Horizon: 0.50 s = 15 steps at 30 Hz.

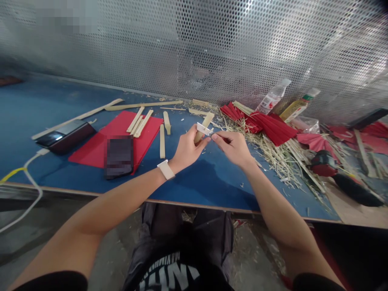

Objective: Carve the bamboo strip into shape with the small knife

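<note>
Above the blue table, my left hand (189,146) is closed around a short bamboo strip (207,119) that slants up and away. Across it lies a flat white or silvery strip (203,129); whether it is a blade or tape I cannot tell. The fingers of my right hand (233,145) are pinched together at the right end of this flat strip, close to my left fingertips. To the left of my hands, loose bamboo strips (162,141) lie on the table, and several more bamboo pieces (140,123) rest on a red sheet (93,145).
A phone (119,157) overlaps the red sheet; a dark device (65,135) with a white cable stands left. Right are shavings (273,157), folded red fans (269,125), a clear bottle (274,97), a yellow-liquid bottle (298,106) and a power tool (325,163). Perforated metal (136,52) backs the table.
</note>
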Tool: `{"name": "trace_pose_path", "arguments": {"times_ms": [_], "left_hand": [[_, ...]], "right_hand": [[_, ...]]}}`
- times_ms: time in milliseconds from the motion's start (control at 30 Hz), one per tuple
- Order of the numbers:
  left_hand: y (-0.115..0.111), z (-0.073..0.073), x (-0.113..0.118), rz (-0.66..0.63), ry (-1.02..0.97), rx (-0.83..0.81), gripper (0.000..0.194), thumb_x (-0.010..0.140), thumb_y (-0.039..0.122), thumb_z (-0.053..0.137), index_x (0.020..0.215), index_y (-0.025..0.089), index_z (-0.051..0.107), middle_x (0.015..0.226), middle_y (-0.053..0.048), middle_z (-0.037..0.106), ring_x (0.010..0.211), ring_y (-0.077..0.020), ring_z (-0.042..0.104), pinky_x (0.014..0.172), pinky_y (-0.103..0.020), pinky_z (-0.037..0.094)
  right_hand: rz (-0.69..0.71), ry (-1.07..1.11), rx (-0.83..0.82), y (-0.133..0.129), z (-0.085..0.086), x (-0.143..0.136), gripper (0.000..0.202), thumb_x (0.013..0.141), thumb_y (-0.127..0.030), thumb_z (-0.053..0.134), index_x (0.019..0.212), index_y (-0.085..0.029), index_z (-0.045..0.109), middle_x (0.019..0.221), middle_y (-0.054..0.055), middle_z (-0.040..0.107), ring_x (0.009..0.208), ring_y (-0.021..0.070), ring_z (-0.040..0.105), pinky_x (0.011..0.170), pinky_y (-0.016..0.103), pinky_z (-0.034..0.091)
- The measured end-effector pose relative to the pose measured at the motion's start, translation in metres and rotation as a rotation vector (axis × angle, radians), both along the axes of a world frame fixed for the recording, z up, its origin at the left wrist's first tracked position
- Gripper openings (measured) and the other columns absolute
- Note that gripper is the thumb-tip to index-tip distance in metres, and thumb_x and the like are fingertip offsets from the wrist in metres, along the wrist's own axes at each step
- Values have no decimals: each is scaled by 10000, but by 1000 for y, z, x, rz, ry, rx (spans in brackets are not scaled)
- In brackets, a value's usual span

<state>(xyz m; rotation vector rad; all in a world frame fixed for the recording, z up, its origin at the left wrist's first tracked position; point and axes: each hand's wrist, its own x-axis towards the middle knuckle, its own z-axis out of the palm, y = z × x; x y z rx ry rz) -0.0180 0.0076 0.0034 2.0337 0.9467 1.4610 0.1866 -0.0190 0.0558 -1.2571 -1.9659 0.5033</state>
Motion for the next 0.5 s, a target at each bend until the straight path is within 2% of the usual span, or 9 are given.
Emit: {"name": "trace_pose_path", "arguments": {"times_ms": [133, 333, 500], "left_hand": [[0, -1, 1, 3, -31, -5, 412, 1088, 610, 711, 1031, 238, 542, 808, 7, 627, 711, -180, 614, 663, -338, 445], [-1, 4, 2, 19, -47, -44, 613, 1073, 702, 683, 804, 256, 361, 657, 64, 379, 596, -135, 393, 602, -336, 346], [-6, 7, 5, -48, -86, -77, 556, 1080, 655, 695, 849, 257, 385, 687, 64, 424, 590, -124, 420, 597, -320, 362]], "right_hand": [[-17, 10, 0, -1, -2, -3, 769, 1020, -929, 508, 689, -237, 556, 588, -11, 459, 617, 160, 374, 625, 350, 292], [-40, 122, -17, -1, -2, -4, 750, 1019, -922, 522, 721, -235, 573, 599, -7, 485, 592, 157, 410, 610, 350, 315], [-34, 34, 40, 5, 1, 7, 719, 1039, -880, 535, 770, -222, 641, 617, -12, 473, 618, 157, 402, 637, 350, 308]]}}
